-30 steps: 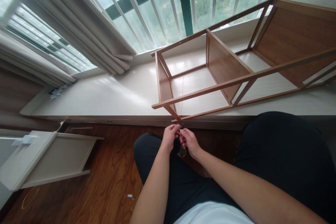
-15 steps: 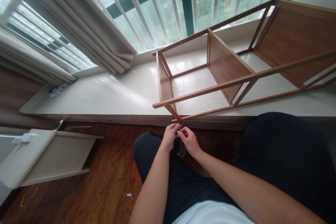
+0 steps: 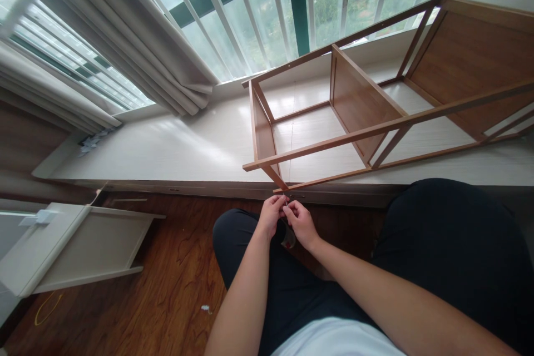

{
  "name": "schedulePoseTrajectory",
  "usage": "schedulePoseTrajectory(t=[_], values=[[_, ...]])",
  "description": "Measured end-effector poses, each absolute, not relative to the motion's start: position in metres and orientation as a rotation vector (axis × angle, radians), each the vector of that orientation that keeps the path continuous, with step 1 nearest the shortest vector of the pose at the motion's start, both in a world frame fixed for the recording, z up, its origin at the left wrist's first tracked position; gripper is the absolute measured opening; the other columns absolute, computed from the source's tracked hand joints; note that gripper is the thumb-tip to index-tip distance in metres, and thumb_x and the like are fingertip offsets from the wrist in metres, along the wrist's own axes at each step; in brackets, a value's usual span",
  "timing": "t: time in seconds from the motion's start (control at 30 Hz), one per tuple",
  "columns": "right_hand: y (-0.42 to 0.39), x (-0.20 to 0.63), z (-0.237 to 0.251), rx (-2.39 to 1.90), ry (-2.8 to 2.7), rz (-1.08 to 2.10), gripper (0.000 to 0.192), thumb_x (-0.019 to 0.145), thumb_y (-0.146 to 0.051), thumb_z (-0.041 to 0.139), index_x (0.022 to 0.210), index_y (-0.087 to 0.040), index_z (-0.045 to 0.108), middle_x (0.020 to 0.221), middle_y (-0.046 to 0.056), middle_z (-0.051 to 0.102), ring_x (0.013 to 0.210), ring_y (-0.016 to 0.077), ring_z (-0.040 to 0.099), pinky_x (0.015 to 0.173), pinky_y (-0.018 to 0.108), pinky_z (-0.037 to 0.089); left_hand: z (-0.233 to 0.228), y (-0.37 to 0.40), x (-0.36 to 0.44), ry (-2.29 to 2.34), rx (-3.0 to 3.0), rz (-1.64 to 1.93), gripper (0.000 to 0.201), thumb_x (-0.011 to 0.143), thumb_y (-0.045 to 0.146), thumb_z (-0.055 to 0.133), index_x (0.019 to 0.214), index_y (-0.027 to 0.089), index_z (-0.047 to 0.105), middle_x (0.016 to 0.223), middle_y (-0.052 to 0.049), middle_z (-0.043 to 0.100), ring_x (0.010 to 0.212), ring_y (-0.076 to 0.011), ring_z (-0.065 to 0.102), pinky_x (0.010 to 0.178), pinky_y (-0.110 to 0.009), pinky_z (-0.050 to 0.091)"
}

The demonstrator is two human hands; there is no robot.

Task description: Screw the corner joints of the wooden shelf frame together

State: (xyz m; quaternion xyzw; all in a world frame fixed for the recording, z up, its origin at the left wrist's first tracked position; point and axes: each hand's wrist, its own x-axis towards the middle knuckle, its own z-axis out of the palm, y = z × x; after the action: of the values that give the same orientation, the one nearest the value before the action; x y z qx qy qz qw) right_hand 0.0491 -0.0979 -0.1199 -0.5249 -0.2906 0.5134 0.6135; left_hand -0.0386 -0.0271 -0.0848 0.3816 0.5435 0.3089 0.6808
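Note:
My left hand point(image 3: 272, 213) and my right hand point(image 3: 300, 222) meet close together over my lap, fingertips pinched. Between them shows a small, thin, pale piece point(image 3: 286, 203), perhaps metal; it is too small to tell its kind. Just beyond the fingers, a wooden shelf frame point(image 3: 321, 150) lies on its side on the white window ledge point(image 3: 187, 150). Its nearest leg end pokes slightly over the ledge's front edge, close to my left fingertips. Under my hands, partly hidden by them, is a pale object with a red mark point(image 3: 288, 238).
A white piece of furniture point(image 3: 95, 245) lies tipped on the wood floor point(image 3: 175, 289) at left. A white scrap point(image 3: 206, 308) and a yellow loop point(image 3: 48, 310) are on the floor. A grey curtain point(image 3: 158, 39) hangs by the barred window point(image 3: 267, 11). White scraps point(image 3: 95, 142) lie at the ledge's far left.
Both hands stay together in nearly the same place, with only slight finger movement. The whole view has shifted a tiny bit; the shelf frame stays put.

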Motion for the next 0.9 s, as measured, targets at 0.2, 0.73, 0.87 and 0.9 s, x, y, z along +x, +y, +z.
schedulePoseTrajectory(t=[0.2, 0.73, 0.87, 0.9], values=[[-0.0951, 0.0476, -0.1189, -0.856, -0.227, 1.582, 0.025, 0.086, -0.043, 0.062, 0.075, -0.022, 0.054, 0.051, -0.006, 0.05, 0.039, 0.0092, 0.033, 0.037, 0.022, 0.02, -0.0848, -0.0275, -0.0379, 1.222, 0.894, 0.684, 0.04, 0.064, 0.046, 0.084, 0.078, 0.012, 0.069, 0.06, 0.001, 0.057, 0.048, -0.0066, 0.05, 0.045, -0.018, 0.036], [-0.0968, 0.0535, -0.1152, -0.688, -0.089, 1.884, 0.031, 0.088, -0.053, 0.051, 0.081, -0.023, 0.05, 0.06, -0.004, 0.049, 0.046, 0.0118, 0.035, 0.044, 0.023, 0.025, -0.0802, -0.0322, -0.0364, 1.219, 0.941, 0.687, 0.035, 0.067, 0.044, 0.082, 0.077, 0.014, 0.067, 0.056, 0.003, 0.055, 0.042, -0.0071, 0.046, 0.039, -0.019, 0.03], [-0.0985, 0.0513, -0.1135, -0.842, -0.227, 1.748, 0.034, 0.084, -0.056, 0.054, 0.082, -0.023, 0.05, 0.058, -0.004, 0.05, 0.043, 0.0111, 0.036, 0.04, 0.023, 0.028, -0.081, -0.0314, -0.0375, 1.229, 0.982, 0.685, 0.037, 0.069, 0.047, 0.08, 0.079, 0.013, 0.071, 0.056, 0.002, 0.055, 0.046, -0.0079, 0.047, 0.043, -0.02, 0.032], [-0.0988, 0.0506, -0.114, -0.877, -0.268, 1.7, 0.034, 0.084, -0.056, 0.055, 0.082, -0.023, 0.05, 0.058, -0.005, 0.05, 0.042, 0.0108, 0.037, 0.039, 0.022, 0.029, -0.0816, -0.0309, -0.0378, 1.235, 0.986, 0.69, 0.037, 0.069, 0.048, 0.08, 0.079, 0.013, 0.071, 0.057, 0.002, 0.055, 0.047, -0.0078, 0.047, 0.044, -0.02, 0.033]])
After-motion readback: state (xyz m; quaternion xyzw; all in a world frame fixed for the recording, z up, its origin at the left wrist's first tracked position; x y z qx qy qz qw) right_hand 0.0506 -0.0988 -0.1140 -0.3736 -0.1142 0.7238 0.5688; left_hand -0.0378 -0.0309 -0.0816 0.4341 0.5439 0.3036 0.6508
